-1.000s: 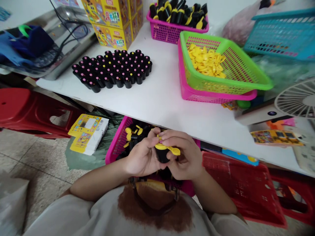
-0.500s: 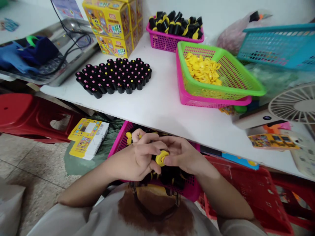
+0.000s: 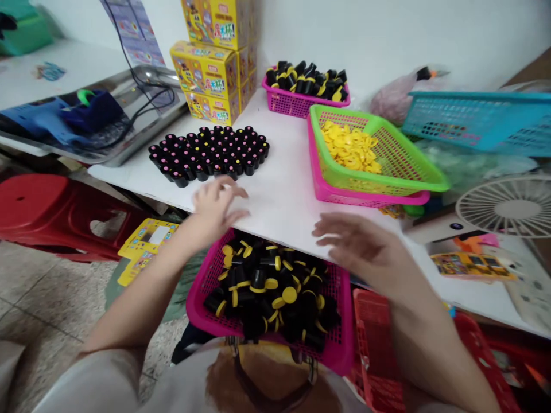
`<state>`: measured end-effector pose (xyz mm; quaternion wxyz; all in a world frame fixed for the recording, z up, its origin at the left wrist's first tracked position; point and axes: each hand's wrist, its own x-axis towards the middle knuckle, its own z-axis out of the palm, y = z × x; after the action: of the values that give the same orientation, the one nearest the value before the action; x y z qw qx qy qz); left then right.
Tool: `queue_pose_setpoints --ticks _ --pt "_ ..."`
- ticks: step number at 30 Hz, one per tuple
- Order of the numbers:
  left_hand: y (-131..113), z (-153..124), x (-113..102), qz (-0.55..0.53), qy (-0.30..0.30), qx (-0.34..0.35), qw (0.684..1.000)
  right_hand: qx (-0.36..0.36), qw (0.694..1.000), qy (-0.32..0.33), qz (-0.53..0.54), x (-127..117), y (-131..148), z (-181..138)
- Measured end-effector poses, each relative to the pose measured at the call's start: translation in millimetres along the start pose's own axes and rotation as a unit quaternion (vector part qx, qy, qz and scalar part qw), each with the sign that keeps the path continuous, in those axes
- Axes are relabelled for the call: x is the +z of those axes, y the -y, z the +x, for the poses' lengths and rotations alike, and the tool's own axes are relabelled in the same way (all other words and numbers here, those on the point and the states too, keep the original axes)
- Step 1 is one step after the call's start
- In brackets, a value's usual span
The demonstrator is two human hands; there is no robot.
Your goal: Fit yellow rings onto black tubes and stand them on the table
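My left hand [image 3: 218,205] is over the table's front edge, fingers apart and nothing visible in them. Just beyond it, black cylinders [image 3: 210,152] stand upright in a tight group, most with a pink dot on top and a few with a yellow one. My right hand [image 3: 359,249], slightly blurred, hangs open above the edge on the right, in front of the green basket [image 3: 413,183]. Below and between my hands, a magenta basket [image 3: 196,312] on my lap holds many loose black cups with yellow discs [image 3: 258,281].
Yellow plastic pieces [image 3: 348,146] fill part of the green basket, which sits in a pink one. Behind are a magenta basket [image 3: 288,103] of black-and-yellow parts and stacked yellow boxes [image 3: 210,69]. A fan [image 3: 508,206] lies right; a metal tray [image 3: 129,137] stands left, above a red stool [image 3: 38,201].
My hands were together over the lap basket, holding a black-and-yellow piece. They have parted and let it go, the left moving forward-left, the right moving right. The view has tilted up a little.
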<state>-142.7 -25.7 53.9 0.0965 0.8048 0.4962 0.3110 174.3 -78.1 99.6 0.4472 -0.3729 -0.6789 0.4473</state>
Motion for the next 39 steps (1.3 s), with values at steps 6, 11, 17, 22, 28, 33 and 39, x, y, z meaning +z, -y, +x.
queue_pose_setpoints --ticks 6,11,17,22,28,33,39 --pt "57.0 61.8 16.4 0.026 -0.135 -0.163 0.977 0.023 0.883 -0.154 -0.442 -76.8 27.8 106.5" --pt "67.9 63.1 21.5 -0.009 -0.116 -0.103 0.988 0.316 0.804 0.096 -0.495 -112.7 -5.3 163.8" --pt "65.7 63.9 15.8 0.023 -0.038 -0.08 0.996 0.387 0.782 0.104 -0.477 -121.0 -32.6 183.9" --pt "53.3 59.2 29.2 -0.01 -0.068 -0.086 0.994 0.379 0.764 0.111 -0.511 -119.2 -30.6 186.6" --pt "-10.2 33.4 45.5 -0.01 0.099 -0.082 0.992 0.29 0.694 0.12 -0.647 -111.0 -12.9 175.0" --pt "-19.5 28.4 54.7 -0.119 0.195 -0.066 0.971 0.243 0.781 -0.002 -0.575 -111.6 -4.0 159.5" --pt "-16.8 26.7 71.7 -0.199 0.142 -0.072 0.967 0.006 0.955 -0.263 -0.137 -68.3 15.2 111.7"
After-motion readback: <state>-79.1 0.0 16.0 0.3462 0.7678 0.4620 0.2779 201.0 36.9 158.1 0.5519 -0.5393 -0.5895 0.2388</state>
